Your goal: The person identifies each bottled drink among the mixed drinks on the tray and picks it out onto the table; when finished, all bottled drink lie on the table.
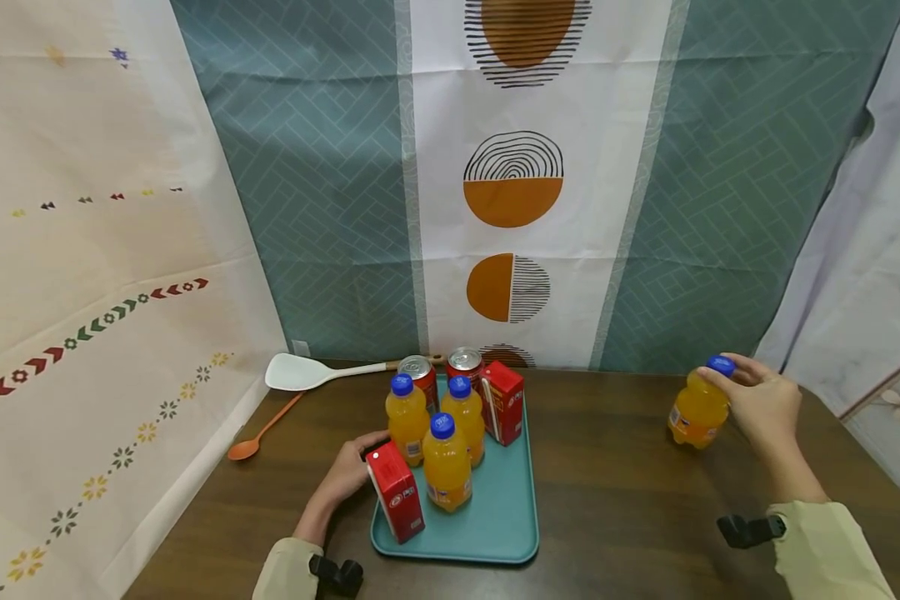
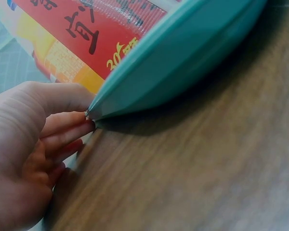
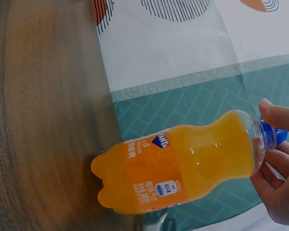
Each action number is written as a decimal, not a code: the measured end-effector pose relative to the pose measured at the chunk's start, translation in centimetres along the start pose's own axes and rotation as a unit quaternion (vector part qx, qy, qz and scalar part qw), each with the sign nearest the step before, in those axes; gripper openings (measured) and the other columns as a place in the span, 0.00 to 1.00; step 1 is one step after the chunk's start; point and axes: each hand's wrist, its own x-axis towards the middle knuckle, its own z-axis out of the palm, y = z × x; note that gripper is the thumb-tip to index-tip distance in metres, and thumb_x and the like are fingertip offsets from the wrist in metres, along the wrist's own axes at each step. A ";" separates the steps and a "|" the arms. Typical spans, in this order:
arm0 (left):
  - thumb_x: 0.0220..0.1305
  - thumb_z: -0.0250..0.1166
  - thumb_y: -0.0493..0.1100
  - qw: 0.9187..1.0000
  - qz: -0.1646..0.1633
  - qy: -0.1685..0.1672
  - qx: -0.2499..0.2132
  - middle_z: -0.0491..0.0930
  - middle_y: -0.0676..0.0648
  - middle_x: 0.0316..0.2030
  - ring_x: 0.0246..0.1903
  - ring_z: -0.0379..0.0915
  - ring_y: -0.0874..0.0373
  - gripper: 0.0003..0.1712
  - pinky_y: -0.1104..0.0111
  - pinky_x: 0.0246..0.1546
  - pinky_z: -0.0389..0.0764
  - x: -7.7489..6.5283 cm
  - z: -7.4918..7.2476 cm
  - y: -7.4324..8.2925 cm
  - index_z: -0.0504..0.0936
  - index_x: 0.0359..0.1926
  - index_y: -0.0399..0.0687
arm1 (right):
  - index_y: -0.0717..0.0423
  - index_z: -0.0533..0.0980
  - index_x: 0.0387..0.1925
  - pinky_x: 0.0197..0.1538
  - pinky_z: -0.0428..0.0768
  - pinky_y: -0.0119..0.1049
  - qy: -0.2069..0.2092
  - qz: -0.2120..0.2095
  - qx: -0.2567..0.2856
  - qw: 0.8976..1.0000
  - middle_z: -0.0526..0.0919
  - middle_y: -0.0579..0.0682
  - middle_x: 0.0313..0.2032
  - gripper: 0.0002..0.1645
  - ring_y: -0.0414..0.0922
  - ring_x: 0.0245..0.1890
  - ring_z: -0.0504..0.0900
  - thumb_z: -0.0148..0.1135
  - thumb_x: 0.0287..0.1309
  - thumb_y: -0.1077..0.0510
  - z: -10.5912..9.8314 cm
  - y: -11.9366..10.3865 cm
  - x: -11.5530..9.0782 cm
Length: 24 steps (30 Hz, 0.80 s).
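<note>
On the right, my right hand (image 1: 765, 404) grips an orange soda bottle (image 3: 154, 168) by its neck, just under the blue cap (image 3: 274, 134). The bottle leans slightly; whether its base touches the table I cannot tell. My left hand (image 2: 24, 139) pinches the left rim of a teal tray (image 2: 183, 62), thumb and fingers meeting at the edge. In the head view a red drink carton (image 1: 396, 492) partly hides those fingers. Three similar orange soda bottles (image 1: 447, 467) stand on the tray, along with a second red carton (image 1: 504, 404) and two cans (image 1: 465, 362) at the back.
Left of the tray lie a white spatula (image 1: 300, 372) and an orange spoon (image 1: 246, 449) on the dark wooden table (image 1: 600, 492). Patterned cloth (image 1: 330, 208) hangs along the table's back edge, with pale cloth on both sides.
</note>
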 end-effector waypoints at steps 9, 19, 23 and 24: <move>0.57 0.65 0.38 1.000 -0.006 0.004 0.007 0.76 0.32 0.59 0.62 0.70 0.36 0.29 0.45 0.65 0.70 0.1 -0.1 -0.1 0.75 0.60 0.30 | 0.49 0.81 0.50 0.29 0.74 0.11 0.001 0.004 0.022 1.000 0.71 0.10 0.20 0.27 0.16 0.27 0.72 0.70 0.51 0.41 0.3 0.7 0.5; 0.58 0.64 0.38 1.000 -0.009 0.003 0.010 0.76 0.32 0.59 0.63 0.69 0.36 0.29 0.45 0.65 0.69 0.1 0.1 0.1 0.75 0.60 0.30 | 0.60 0.75 0.59 0.33 0.71 0.08 -0.001 -0.020 0.009 1.000 0.70 0.14 0.26 0.36 0.16 0.30 0.71 0.66 0.56 0.42 0.6 1.3 0.7; 0.57 0.64 0.38 1.000 -0.010 0.004 0.014 0.76 0.31 0.59 0.62 0.69 0.35 0.29 0.44 0.64 0.70 0.1 0.0 0.1 0.75 0.60 0.30 | 0.60 0.75 0.58 0.33 0.71 0.08 -0.006 -0.032 0.009 0.999 0.71 0.15 0.27 0.33 0.17 0.31 0.71 0.66 0.57 0.43 0.7 1.5 0.7; 0.57 0.64 0.38 1.000 -0.010 0.003 0.014 0.76 0.31 0.59 0.62 0.70 0.35 0.29 0.44 0.64 0.70 0.1 0.0 0.1 0.75 0.60 0.30 | 0.59 0.75 0.57 0.33 0.71 0.08 -0.007 -0.035 0.010 0.999 0.71 0.15 0.27 0.32 0.17 0.31 0.71 0.66 0.57 0.44 0.6 1.6 0.7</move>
